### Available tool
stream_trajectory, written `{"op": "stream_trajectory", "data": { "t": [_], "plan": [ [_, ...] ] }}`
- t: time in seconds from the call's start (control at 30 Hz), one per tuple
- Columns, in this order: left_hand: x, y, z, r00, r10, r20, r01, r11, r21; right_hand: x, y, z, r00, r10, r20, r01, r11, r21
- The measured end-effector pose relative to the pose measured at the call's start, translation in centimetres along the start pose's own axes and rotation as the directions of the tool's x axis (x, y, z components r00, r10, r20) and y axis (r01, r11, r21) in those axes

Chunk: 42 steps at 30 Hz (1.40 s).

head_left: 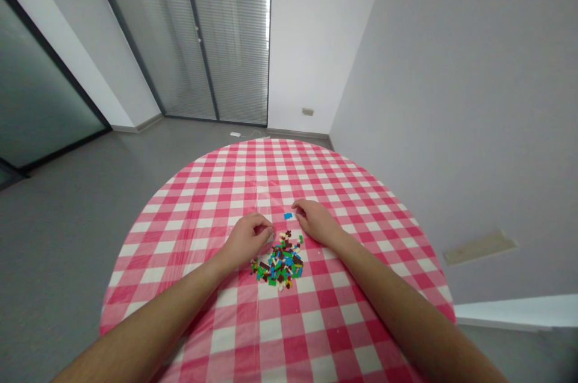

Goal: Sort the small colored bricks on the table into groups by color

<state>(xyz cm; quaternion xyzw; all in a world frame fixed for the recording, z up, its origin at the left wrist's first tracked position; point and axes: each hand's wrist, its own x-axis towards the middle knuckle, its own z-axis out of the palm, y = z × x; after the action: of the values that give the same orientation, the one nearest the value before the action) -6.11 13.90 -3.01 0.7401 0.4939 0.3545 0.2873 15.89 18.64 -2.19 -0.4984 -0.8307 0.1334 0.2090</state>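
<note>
A loose pile of small toy building bricks in green, blue, dark brown, white and yellow lies on the checked tablecloth. Beyond the pile, a flat blue brick piece sits by itself. At the pile's upper left is my left hand, its thumb and fingers curled together; whatever may be between the fingertips is too small to make out. My right hand rests just right of the blue piece, fingers bent and slightly apart, with nothing visible in them.
The round table wears a red-and-white checked tablecloth. A plain wall rises close on the right. Behind the table are glass partitions with blinds and a white power strip on the grey floor.
</note>
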Motion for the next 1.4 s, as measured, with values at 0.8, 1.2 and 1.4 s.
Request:
{"op": "stream_trajectory", "data": {
  "t": [0.8, 1.2, 1.4],
  "plan": [
    [0.0, -0.1, 0.0, 1.000, 0.000, 0.006, 0.000, 1.000, 0.012, 0.6, -1.1, -0.5, 0.999, 0.007, 0.047, -0.005, 0.999, -0.044],
    [-0.1, 0.1, -0.1, 1.000, -0.005, 0.009, 0.005, 1.000, 0.012, 0.5, -0.8, -0.9, 0.995, -0.037, 0.087, 0.041, 0.998, -0.053],
    [0.0, 0.1, -0.1, 1.000, -0.008, 0.013, 0.007, 1.000, 0.012, 0.3, -0.5, -0.9, 0.995, -0.030, 0.099, 0.037, 0.997, -0.064]
  ]
}}
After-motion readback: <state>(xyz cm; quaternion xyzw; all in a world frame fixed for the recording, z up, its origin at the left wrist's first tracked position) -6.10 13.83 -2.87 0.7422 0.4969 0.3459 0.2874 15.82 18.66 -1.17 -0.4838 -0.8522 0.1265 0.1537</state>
